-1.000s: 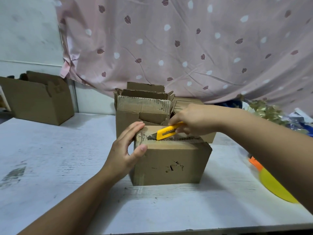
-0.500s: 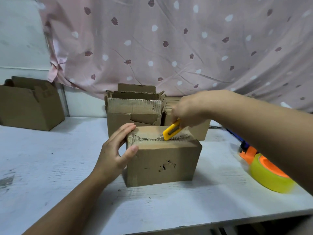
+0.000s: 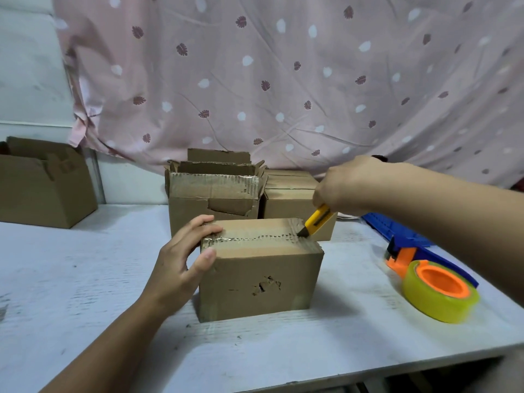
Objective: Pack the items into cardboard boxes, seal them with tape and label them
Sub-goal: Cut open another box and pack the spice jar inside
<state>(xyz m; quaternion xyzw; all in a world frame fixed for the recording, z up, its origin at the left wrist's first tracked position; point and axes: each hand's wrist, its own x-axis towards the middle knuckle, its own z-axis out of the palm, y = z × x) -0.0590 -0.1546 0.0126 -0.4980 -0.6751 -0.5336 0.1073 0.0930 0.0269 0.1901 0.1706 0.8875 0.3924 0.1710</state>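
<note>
A small closed cardboard box (image 3: pixel 261 279) stands in the middle of the white table (image 3: pixel 85 279), with a torn patch on its front face and a taped seam along its top. My left hand (image 3: pixel 181 262) grips the box's left end, fingers over the top and thumb on the front. My right hand (image 3: pixel 340 188) holds a yellow utility knife (image 3: pixel 314 221), whose tip touches the right end of the top seam.
Behind the box stand an open cardboard box (image 3: pixel 212 194) and a closed one (image 3: pixel 289 199). Another open box (image 3: pixel 42 182) sits at the far left. A yellow tape roll on an orange and blue dispenser (image 3: pixel 436 290) lies at the right. A pink patterned curtain (image 3: pixel 283 80) hangs behind.
My right hand has drawn the knife along the top seam from near the left end to the right end. My left hand kept its hold on the box.
</note>
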